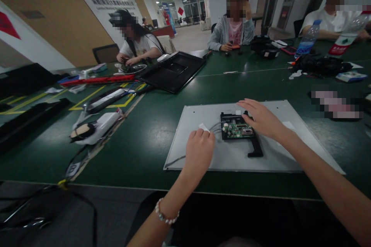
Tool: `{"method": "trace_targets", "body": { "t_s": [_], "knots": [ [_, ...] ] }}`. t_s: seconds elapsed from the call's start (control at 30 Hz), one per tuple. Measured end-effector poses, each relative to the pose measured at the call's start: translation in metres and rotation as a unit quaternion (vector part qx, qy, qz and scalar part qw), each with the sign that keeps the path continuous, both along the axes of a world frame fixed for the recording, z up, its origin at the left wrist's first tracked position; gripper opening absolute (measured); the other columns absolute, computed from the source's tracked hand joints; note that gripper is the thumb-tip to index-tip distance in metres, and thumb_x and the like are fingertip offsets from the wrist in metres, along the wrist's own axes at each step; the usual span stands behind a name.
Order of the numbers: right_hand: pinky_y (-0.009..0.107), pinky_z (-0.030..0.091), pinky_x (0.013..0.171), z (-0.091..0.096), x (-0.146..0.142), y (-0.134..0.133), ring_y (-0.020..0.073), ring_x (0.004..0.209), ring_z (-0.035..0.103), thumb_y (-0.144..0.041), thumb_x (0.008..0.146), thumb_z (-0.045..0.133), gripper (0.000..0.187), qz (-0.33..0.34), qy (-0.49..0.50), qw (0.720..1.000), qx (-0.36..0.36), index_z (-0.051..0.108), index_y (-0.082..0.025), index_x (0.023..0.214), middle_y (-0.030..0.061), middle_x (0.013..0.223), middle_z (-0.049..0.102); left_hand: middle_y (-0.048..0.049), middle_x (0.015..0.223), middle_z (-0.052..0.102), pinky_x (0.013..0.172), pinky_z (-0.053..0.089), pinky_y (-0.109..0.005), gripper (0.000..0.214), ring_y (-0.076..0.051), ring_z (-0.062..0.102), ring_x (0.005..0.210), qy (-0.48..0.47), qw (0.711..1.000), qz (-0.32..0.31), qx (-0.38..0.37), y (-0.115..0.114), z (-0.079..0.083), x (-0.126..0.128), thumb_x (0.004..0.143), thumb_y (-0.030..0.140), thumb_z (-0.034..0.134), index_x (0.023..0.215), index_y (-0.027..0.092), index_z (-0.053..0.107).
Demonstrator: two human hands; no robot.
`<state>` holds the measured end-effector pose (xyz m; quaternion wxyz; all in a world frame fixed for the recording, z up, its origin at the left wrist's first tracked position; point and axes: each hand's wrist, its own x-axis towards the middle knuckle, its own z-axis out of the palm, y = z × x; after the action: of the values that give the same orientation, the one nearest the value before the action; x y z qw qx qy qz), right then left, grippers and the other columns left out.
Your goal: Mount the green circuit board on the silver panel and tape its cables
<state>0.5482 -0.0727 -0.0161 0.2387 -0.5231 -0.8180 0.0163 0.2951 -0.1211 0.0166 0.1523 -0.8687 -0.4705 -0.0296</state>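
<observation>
A flat, pale panel (pixel 228 160) lies on the table before me. On it sits a green circuit board (pixel 236 130) in a black plastic bracket (pixel 255 147), whose arm reaches toward me. Grey cables (pixel 216 126) run from the board's left side toward my left hand (pixel 199 148), which rests on the panel with its fingers curled. A small white piece, maybe tape (pixel 203 127), shows just beyond the knuckles; the fingertips are hidden, as is whatever they grip. With fingers stretched out, my right hand (pixel 262 117) lies over the bracket's upper right corner.
A black monitor-like housing (pixel 174 70) lies beyond the panel to the left. Nearer are a white device (pixel 102 127) and a long black strip (pixel 34 123). Bottles (pixel 309 40) and black cables (pixel 320 65) stand at the right. Other people sit across the green table (pixel 139 142).
</observation>
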Motion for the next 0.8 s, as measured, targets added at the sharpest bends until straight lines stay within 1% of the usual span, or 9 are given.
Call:
{"method": "trace_targets", "body": {
  "t_s": [0.07,0.17,0.27,0.43,0.5,0.57,0.67,0.73,0.8],
  "knots": [
    [0.051,0.034,0.115,0.003,-0.016,-0.007,0.0249,0.139,0.042,-0.027,0.096,0.042,0.049,0.052,0.026,0.998,0.001,0.048,-0.023,0.145,0.0087,0.146,0.053,-0.0121,0.085,0.070,0.075,0.047,-0.043,0.027,-0.029,0.062,0.087,-0.012,1.000,0.006,0.006,-0.006,-0.004,0.000,0.089,0.007,0.047,0.088,0.018,0.071],
    [0.051,0.037,0.114,0.004,-0.036,-0.018,0.0243,0.136,0.046,-0.026,0.096,0.047,0.046,0.140,0.040,0.989,-0.002,0.052,-0.023,0.141,0.0090,0.143,0.055,-0.0119,0.087,0.070,0.075,0.047,-0.044,0.026,-0.030,0.062,0.088,-0.029,0.999,0.020,0.005,-0.013,-0.006,0.002,0.089,0.008,0.047,0.091,0.019,0.070],
    [0.049,0.038,0.114,0.001,-0.047,-0.024,0.0232,0.136,0.047,-0.024,0.095,0.050,0.042,0.191,0.034,0.981,-0.001,0.057,-0.024,0.137,0.0076,0.140,0.058,-0.0114,0.089,0.071,0.077,0.047,-0.045,0.026,-0.029,0.062,0.089,-0.055,0.998,0.031,-0.001,-0.022,-0.007,0.003,0.090,0.010,0.047,0.098,0.019,0.070],
    [0.050,0.040,0.112,-0.002,-0.048,-0.025,0.0247,0.133,0.050,-0.021,0.093,0.053,0.041,0.198,0.032,0.980,-0.005,0.059,-0.022,0.134,0.0095,0.138,0.060,-0.0108,0.105,0.072,0.085,0.048,-0.047,0.022,-0.028,0.064,0.099,-0.140,0.990,0.028,-0.011,-0.033,-0.006,0.000,0.095,0.024,0.049,0.102,0.024,0.070],
    [0.051,0.040,0.111,-0.002,-0.048,-0.024,0.0249,0.133,0.050,-0.021,0.093,0.053,0.041,0.197,0.032,0.980,-0.007,0.059,-0.023,0.134,0.0092,0.138,0.060,-0.0094,0.110,0.072,0.087,0.049,-0.046,0.025,-0.026,0.065,0.101,-0.186,0.982,0.027,-0.007,-0.032,-0.005,-0.003,0.097,0.024,0.046,0.106,0.026,0.070],
    [0.051,0.040,0.111,-0.003,-0.048,-0.023,0.0249,0.133,0.050,-0.021,0.093,0.054,0.041,0.199,0.033,0.980,-0.007,0.059,-0.024,0.133,0.0090,0.139,0.060,-0.0087,0.112,0.072,0.089,0.049,-0.045,0.029,-0.025,0.065,0.103,-0.220,0.975,0.040,0.004,-0.028,-0.006,-0.006,0.097,0.022,0.044,0.109,0.028,0.069],
    [0.052,0.040,0.111,-0.004,-0.048,-0.023,0.0254,0.133,0.050,-0.022,0.094,0.053,0.040,0.199,0.029,0.979,-0.009,0.060,-0.023,0.133,0.0094,0.139,0.060,-0.0091,0.118,0.070,0.092,0.050,-0.046,0.028,-0.027,0.064,0.108,-0.231,0.971,0.067,0.010,-0.017,-0.012,-0.010,0.096,0.019,0.044,0.110,0.026,0.068],
    [0.052,0.040,0.112,-0.004,-0.048,-0.024,0.0252,0.133,0.049,-0.021,0.094,0.053,0.039,0.198,0.023,0.980,-0.010,0.060,-0.023,0.132,0.0093,0.139,0.060,-0.0098,0.123,0.068,0.095,0.050,-0.045,0.027,-0.027,0.063,0.111,-0.219,0.973,0.077,-0.005,-0.010,-0.018,-0.011,0.094,0.016,0.045,0.108,0.023,0.067],
    [0.051,0.040,0.112,-0.005,-0.048,-0.024,0.0246,0.134,0.049,-0.021,0.094,0.053,0.039,0.198,0.017,0.980,-0.010,0.060,-0.023,0.132,0.0086,0.139,0.060,-0.0111,0.123,0.068,0.096,0.050,-0.045,0.023,-0.028,0.064,0.110,-0.204,0.974,0.090,-0.025,-0.006,-0.023,-0.010,0.092,0.015,0.048,0.104,0.022,0.066]
  ]
}}
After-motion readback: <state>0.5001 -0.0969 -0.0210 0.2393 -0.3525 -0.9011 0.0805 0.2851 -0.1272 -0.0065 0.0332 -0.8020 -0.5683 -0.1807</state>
